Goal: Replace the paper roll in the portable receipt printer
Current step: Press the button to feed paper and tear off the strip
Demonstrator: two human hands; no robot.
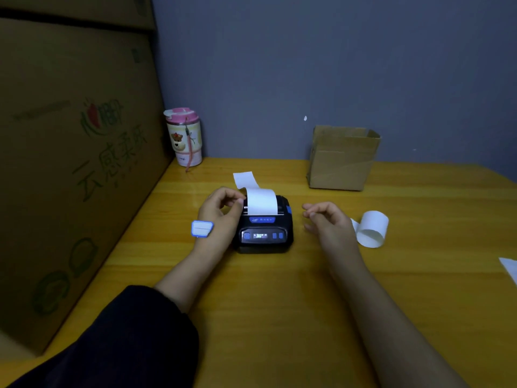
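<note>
A black portable receipt printer (pixel 264 229) with blue buttons and a lit display sits on the yellow wooden table (pixel 279 303). A strip of white paper (pixel 260 201) rises out of its top and curls away toward the back. My left hand (pixel 219 210) rests against the printer's left side, fingertips pinched at the left edge of the paper. To the right of the printer my right hand (pixel 326 219) hovers with fingers loosely curled and holds nothing. A loose white paper roll (pixel 372 229) lies on the table just right of that hand.
A small open cardboard box (pixel 342 158) stands at the back right. A pink-lidded cup (pixel 184 137) is at the back left by the wall. A large cardboard carton (pixel 70 163) borders the left side. A blue-edged label (pixel 202 228) sticks on my left wrist. A paper scrap (pixel 509 268) lies far right.
</note>
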